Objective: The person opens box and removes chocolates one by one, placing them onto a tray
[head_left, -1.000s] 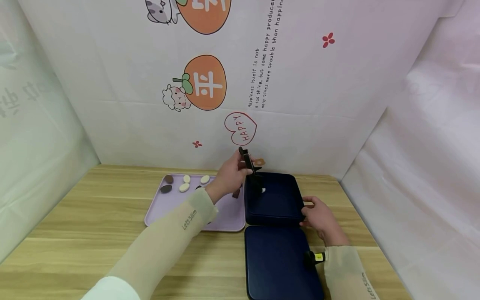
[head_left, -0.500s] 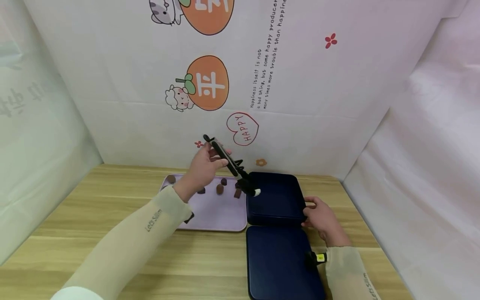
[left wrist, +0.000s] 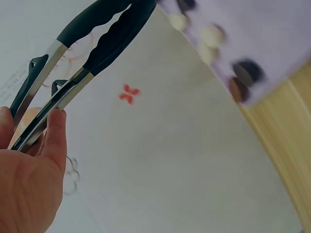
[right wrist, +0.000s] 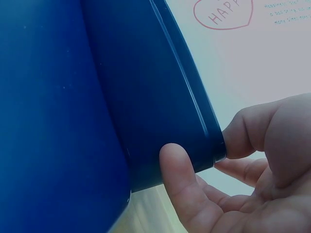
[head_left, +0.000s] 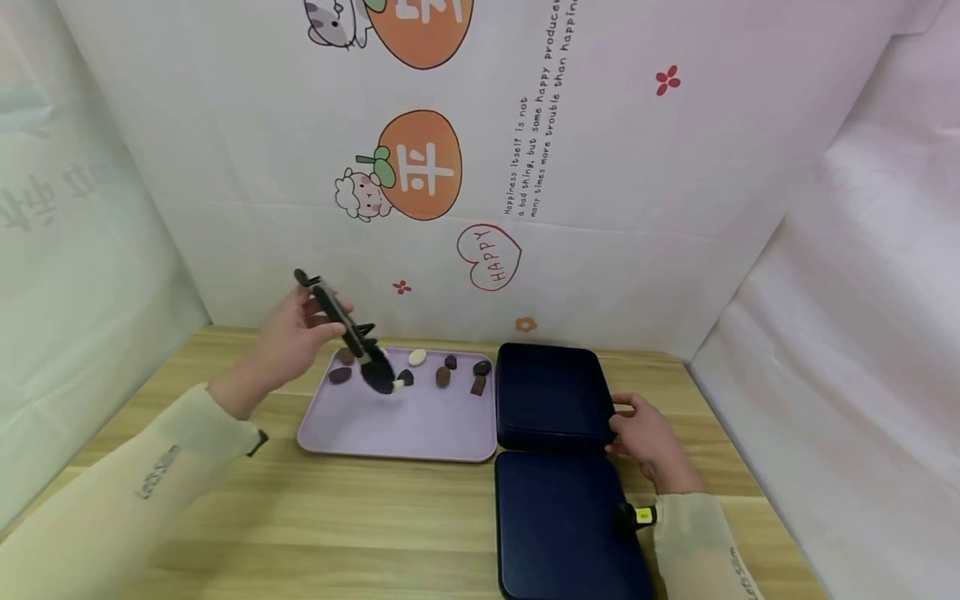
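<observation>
My left hand [head_left: 291,335] holds a pair of black-and-silver tongs [head_left: 342,327], raised over the back left of a lilac tray [head_left: 397,433]. A small white bit [head_left: 398,384] shows at the tongs' tip; whether it belongs to them I cannot tell. In the left wrist view, the thumb and fingers lie on the tongs' arms [left wrist: 43,114], and the tips run out of the picture. With thumb and fingers, my right hand [head_left: 648,433] grips the right side of an open dark blue box [head_left: 555,439], near its front corner. The box's inside looks bare.
On the tray's back half lie several chocolate-like pieces: a white oval [head_left: 417,357], a brown oval [head_left: 443,377], a dark piece [head_left: 340,375] and a small brown block [head_left: 477,386]. A dark blue lid [head_left: 566,525] rests in front of the box. A printed cloth [head_left: 600,283] hangs behind.
My left hand has moved left with the tongs, from over the box to over the tray. The white bit travelled along at the tip. My right hand stays on the box.
</observation>
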